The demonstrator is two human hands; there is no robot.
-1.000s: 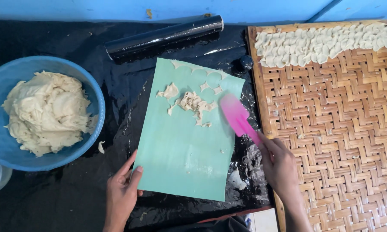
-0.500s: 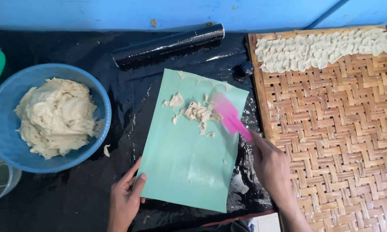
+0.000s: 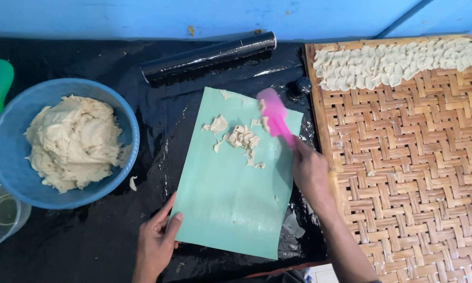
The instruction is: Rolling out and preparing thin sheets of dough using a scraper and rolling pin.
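Green plastic mat (image 3: 231, 209) on black-sheeted tabletop, centre, bearing dough scraps (image 3: 241, 139) near its far edge; right hand (image 3: 309, 173) closed around pink spatula (image 3: 275, 118) over the scraps; left hand (image 3: 157, 243) open, fingers pressing the mat's near-left corner; blue dough bowl (image 3: 16, 183) at left edge.

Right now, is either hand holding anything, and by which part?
The right hand holds the pink spatula by the lower end of its handle. The left hand holds nothing; its fingers rest on the green sheet at its lower left edge.
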